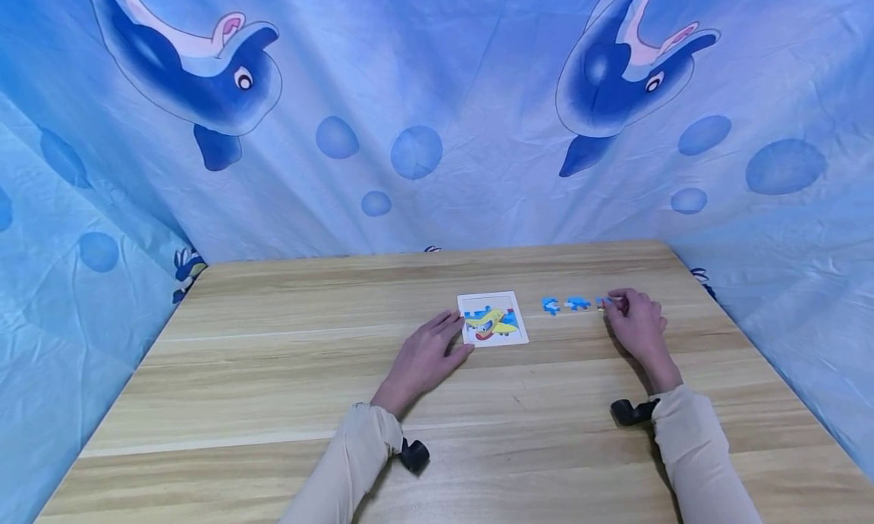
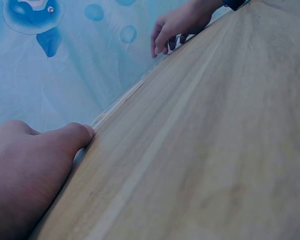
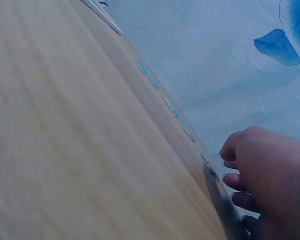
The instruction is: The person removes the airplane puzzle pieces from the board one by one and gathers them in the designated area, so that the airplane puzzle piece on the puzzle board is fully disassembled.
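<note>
The puzzle [image 1: 501, 342], a flat, squarish white-rimmed board, lies on the table right of its middle, toward the far edge, slightly turned. Its picture is a yellow plane with a red patch against blue, with a pale strip along the top. The left hand [image 1: 425, 356] rests at its left side, thumb spread from the fingers, thumb at the near corner and fingertips along the edge. To the right, well apart from one another, three small knobbly pieces lie flat in a row: a blue-and-white one [image 1: 550, 305], a mostly blue one [image 1: 578, 303] and, under the right hand [image 1: 636, 321], one partly hidden [image 1: 602, 302] that shows blue and a little red. The right hand's fingers are bent and apart, just over that last piece; the right wrist view shows bare space between fingertips and piece. Both forearms wear loose, creased beige sleeves [image 1: 355, 452], with black devices [image 1: 413, 456] at the wrists. The table [image 1: 273, 365] is pale wood-grain in long tan and cream streaks, with straight edges. Round it hangs a wrinkled, softly folded blue curtain [image 1: 478, 76], printed with deep-blue dolphins [image 1: 184, 69] and rounded bubbles [image 1: 416, 152].
</note>
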`<state>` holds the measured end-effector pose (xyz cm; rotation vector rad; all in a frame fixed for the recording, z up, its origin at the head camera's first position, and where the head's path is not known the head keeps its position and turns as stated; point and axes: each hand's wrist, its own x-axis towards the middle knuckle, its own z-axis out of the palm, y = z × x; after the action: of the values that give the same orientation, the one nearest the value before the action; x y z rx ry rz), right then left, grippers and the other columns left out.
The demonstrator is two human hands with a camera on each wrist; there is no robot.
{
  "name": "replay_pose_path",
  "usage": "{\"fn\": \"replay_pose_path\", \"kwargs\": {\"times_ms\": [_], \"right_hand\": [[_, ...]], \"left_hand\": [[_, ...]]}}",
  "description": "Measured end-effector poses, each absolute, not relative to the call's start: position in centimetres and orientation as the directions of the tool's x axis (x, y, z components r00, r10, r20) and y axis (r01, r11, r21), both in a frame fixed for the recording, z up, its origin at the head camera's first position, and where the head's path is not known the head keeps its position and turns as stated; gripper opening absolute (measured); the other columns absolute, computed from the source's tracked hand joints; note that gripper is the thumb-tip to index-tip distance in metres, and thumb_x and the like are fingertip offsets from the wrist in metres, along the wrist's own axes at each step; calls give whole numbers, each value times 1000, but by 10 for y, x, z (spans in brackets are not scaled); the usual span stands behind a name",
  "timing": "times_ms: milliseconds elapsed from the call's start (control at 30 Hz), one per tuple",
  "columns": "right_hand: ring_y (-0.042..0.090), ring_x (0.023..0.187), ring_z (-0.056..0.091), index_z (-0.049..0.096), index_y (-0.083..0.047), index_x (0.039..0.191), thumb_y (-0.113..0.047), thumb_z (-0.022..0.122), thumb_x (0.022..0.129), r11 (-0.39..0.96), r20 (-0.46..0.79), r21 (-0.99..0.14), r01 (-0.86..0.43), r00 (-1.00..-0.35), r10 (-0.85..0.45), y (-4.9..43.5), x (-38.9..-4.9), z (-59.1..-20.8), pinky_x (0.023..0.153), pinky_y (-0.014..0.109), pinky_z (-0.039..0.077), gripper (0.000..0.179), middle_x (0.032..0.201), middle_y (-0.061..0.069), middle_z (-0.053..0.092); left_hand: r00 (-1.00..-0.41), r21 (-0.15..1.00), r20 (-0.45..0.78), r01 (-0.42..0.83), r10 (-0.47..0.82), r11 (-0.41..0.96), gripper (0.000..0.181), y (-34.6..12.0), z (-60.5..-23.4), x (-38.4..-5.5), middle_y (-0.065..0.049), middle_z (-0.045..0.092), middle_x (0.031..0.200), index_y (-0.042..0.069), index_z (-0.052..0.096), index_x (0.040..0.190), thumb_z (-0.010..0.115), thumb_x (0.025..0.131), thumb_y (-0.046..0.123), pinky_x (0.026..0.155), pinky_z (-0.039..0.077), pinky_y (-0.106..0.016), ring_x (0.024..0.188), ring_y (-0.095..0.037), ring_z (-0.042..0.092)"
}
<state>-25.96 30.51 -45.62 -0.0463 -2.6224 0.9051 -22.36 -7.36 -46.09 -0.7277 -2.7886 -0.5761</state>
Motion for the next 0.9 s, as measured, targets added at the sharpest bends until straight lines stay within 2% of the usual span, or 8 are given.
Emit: {"fn": "replay_pose_path", "kwargs": {"times_ms": [100,167,333,433,900], "right_hand": [[42,101,42,59,2,120,-22,54,98,779,336,-618,-110,-932,135,303,-258,-452,83,61,27,34,102,20,55],[39,100,44,58,3,121,-20,53,98,762,349,-631,-142,-930,115,300,-257,-449,82,56,31,33,102,20,55],[26,86,49,57,9,119,-10,52,97,708,393,-654,-267,-919,17,290,-256,-442,70,29,41,30,95,19,55],[22,83,48,56,10,119,-7,51,97,688,394,-659,-306,-918,-31,282,-255,-439,65,21,40,29,92,17,55],[23,82,52,58,9,117,-5,55,94,626,363,-699,-346,-926,-106,244,-259,-437,68,23,44,27,93,16,58]], "left_hand": [[-854,317,296,511,428,799,61,-74,-461,-224,-5,46,146,11,51,141,50,95,52,110,36,-38,138,-20,37],[-852,315,299,513,430,798,61,-74,-461,-224,-5,46,146,11,51,141,50,95,52,110,36,-38,138,-20,37],[-850,312,300,516,432,798,61,-75,-461,-224,-5,46,146,12,51,141,49,96,52,110,36,-37,138,-20,38],[-850,315,300,517,433,796,60,-74,-461,-224,-5,46,146,11,51,140,50,96,51,109,36,-38,138,-20,38],[-846,303,306,522,437,798,61,-75,-460,-223,-5,47,146,11,51,140,50,96,52,110,36,-36,138,-19,38]]}}
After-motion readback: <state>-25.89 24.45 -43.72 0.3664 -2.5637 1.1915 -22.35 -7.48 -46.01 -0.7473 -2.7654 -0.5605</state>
